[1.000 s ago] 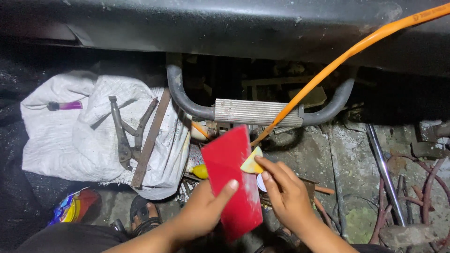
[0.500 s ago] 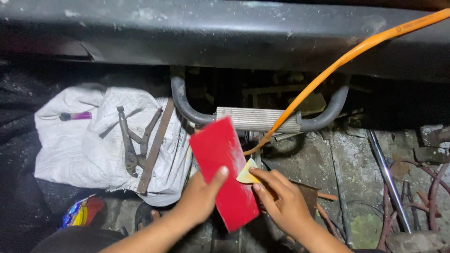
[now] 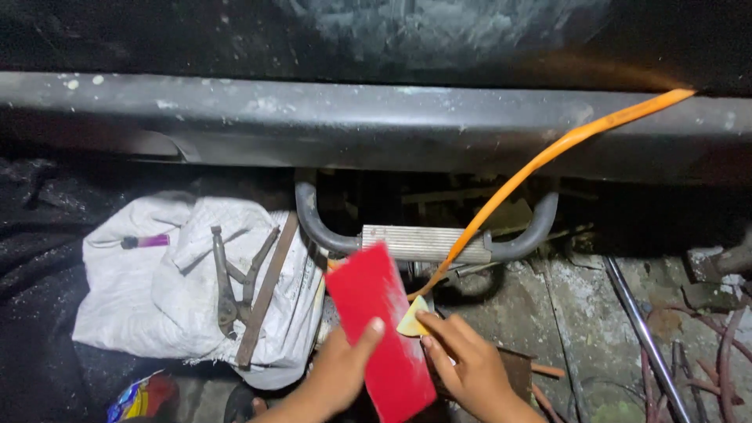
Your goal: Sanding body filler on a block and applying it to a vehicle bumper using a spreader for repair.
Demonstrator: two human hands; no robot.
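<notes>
a: what have your hands got, down near the bottom edge of the floor?

b: your left hand (image 3: pixel 338 374) is closed on a flat red card (image 3: pixel 381 329), thumb across its face, the card tilted and standing up from the grip. your right hand (image 3: pixel 468 362) pinches a small pale yellow piece (image 3: pixel 412 319) at the fingertips, touching the card's right edge.

a: and just past that?

b: to your left a white sack (image 3: pixel 157 298) lies on the floor, with pliers (image 3: pixel 229 280) and a rusty flat bar (image 3: pixel 266 291) resting on it, and a purple-handled tool (image 3: pixel 145 241) near its far side.

a: further out?

b: a ribbed metal footstep (image 3: pixel 427 243) on a curved black tube, an orange hose (image 3: pixel 548 160) running up to the right, then the long grey body rail (image 3: pixel 352 121).
</notes>
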